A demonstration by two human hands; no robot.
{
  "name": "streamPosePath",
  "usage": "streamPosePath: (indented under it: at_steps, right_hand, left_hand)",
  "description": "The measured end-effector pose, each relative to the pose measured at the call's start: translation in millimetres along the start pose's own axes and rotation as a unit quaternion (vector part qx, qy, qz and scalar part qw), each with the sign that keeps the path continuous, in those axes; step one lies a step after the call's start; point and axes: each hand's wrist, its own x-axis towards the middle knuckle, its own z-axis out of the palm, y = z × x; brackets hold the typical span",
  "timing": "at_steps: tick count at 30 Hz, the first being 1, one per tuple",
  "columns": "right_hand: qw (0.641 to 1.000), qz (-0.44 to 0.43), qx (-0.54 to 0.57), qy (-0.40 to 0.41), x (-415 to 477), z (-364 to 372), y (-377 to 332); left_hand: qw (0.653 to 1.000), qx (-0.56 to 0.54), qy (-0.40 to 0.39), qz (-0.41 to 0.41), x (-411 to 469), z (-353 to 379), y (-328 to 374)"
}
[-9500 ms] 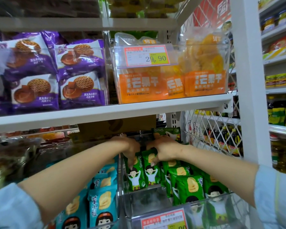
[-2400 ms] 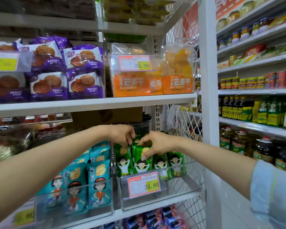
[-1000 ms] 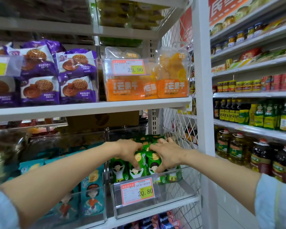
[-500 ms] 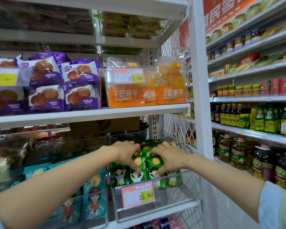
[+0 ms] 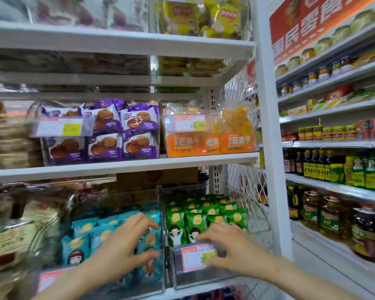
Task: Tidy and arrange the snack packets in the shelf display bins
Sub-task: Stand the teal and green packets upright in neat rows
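Let go of the green snack packets [image 5: 204,219], gripped by both hands half a second earlier; left them upright in tight rows toward the front wall of the right clear bin [image 5: 204,280]. Judged that bin tidy. Held the left hand [image 5: 126,247] before the teal packets [image 5: 85,239], the right hand [image 5: 232,250] by the price tag [image 5: 193,259]: apart, fingers spread, empty. Glossy crinkled foil pillows; rigid transparent plastic.
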Motion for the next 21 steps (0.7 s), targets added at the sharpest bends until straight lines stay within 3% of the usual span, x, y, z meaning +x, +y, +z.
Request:
streamPosePath:
  at_steps: [5, 14, 21]
  right_hand:
    - [0.996, 0.050, 0.051, 0.055, -0.4, 21.3, -14.1]
    - [0.991, 0.085, 0.072, 0.070, 3.8, 30.1, -22.3]
    - [0.991, 0.092, 0.062, 0.074, 6.7, 25.6, -25.6]
  left_hand:
    - [0.997, 0.015, -0.044, -0.053, -20.5, 23.9, 11.5]
    - [0.983, 0.067, 0.059, -0.159, -13.1, 36.5, 40.7]
    - [0.982, 0.056, 0.089, -0.154, -11.6, 35.5, 41.9]
